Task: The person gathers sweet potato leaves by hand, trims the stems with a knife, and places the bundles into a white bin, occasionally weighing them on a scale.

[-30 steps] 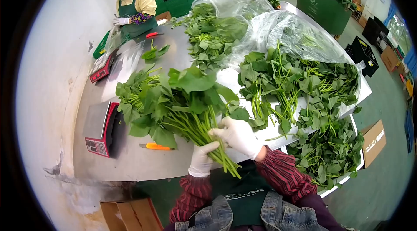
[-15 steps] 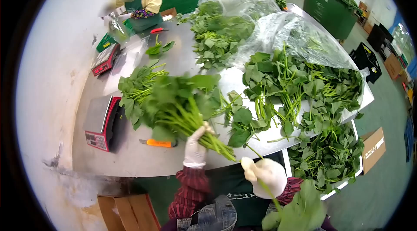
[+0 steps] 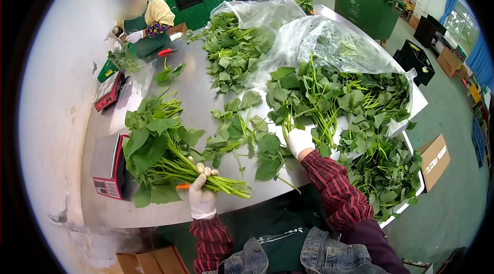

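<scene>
My left hand [image 3: 202, 194], in a white glove, is closed round the stems of a bunch of leafy greens [image 3: 164, 158] held over the front of the metal table. The leaves point left and the cut ends point right. Under that bunch an orange-handled knife [image 3: 182, 186] shows only in part. My right hand [image 3: 300, 142], also gloved, reaches into the greens at the middle of the table; its fingers look closed on leafy stems [image 3: 288, 119], though the fingertips are partly hidden. Loose greens [image 3: 234, 132] lie between my hands.
Two red-edged scales [image 3: 107, 166] stand at the left. Large heaps of greens [image 3: 236, 52] lie under clear plastic sheeting [image 3: 329, 37]. More greens fill a white-rimmed tray [image 3: 422, 186] at the right. Two co-workers [image 3: 144, 21] are at the far side. A red-handled tool [image 3: 165, 52] lies near one.
My left hand has moved left and slightly down with the bunch. My right hand no longer holds the single leafy stem near my body and has reached forward to the greens. The view has shifted.
</scene>
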`<move>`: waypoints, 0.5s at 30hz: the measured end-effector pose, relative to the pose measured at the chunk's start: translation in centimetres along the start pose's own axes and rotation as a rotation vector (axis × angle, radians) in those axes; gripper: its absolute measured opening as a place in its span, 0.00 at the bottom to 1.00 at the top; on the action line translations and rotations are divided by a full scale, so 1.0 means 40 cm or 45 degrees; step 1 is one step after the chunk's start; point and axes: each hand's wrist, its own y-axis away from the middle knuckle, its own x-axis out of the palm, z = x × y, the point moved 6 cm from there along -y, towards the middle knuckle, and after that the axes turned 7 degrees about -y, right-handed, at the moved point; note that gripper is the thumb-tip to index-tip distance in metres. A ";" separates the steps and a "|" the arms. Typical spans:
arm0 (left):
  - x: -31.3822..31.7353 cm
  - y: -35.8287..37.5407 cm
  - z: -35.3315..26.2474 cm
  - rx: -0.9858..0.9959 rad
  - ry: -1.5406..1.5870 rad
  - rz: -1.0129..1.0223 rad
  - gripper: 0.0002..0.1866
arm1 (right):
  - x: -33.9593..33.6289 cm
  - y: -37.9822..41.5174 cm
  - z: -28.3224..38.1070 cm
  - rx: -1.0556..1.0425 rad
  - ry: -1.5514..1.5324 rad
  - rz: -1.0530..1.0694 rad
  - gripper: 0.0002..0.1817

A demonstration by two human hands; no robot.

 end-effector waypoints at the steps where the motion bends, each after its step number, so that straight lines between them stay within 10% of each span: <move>1: -0.002 0.000 0.004 -0.017 -0.011 0.012 0.28 | -0.002 -0.010 -0.013 0.001 -0.019 -0.030 0.10; 4: -0.017 -0.007 0.012 -0.040 0.112 0.048 0.24 | -0.114 -0.040 -0.043 0.082 -0.262 -0.225 0.11; 6: -0.005 -0.009 0.011 -0.042 0.117 0.081 0.20 | -0.270 -0.017 -0.030 -0.489 -0.325 -0.544 0.12; 8: -0.007 -0.016 0.014 -0.070 0.160 0.108 0.17 | -0.350 0.018 -0.075 0.275 -1.989 -0.262 0.12; 9: -0.009 -0.020 0.019 -0.081 0.154 0.110 0.15 | -0.366 0.030 -0.073 0.162 -2.250 -0.281 0.13; 15: 0.000 -0.018 0.056 -0.143 0.094 -0.171 0.14 | -0.273 0.102 -0.042 0.432 -2.040 -0.175 0.10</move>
